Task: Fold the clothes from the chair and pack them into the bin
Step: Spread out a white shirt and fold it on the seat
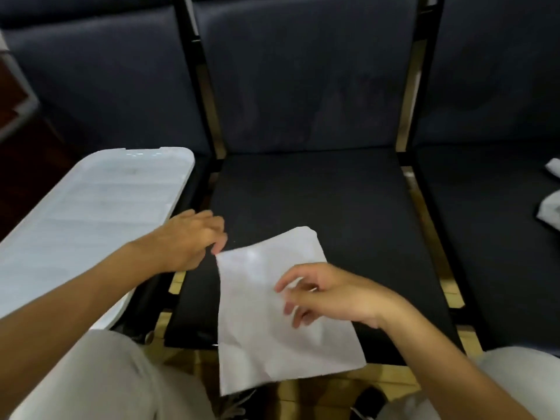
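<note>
A folded white cloth (260, 334) lies on the front of the dark middle chair seat (333, 201), its near end hanging over the seat's front edge. My left hand (188, 237) is at the cloth's far left corner, fingertips curled and touching or pinching it. My right hand (330, 295) hovers over the cloth's right side with fingers spread and slightly bent, holding nothing. The white plastic bin (91, 213), seen as a ribbed white surface, rests on the chair to the left.
More white clothes (550, 204) lie on the chair at the right edge. Black chair frames and upright backrests (303, 71) stand behind the seats. My light trousers (100, 380) fill the bottom corners. Wooden floor shows between the chairs.
</note>
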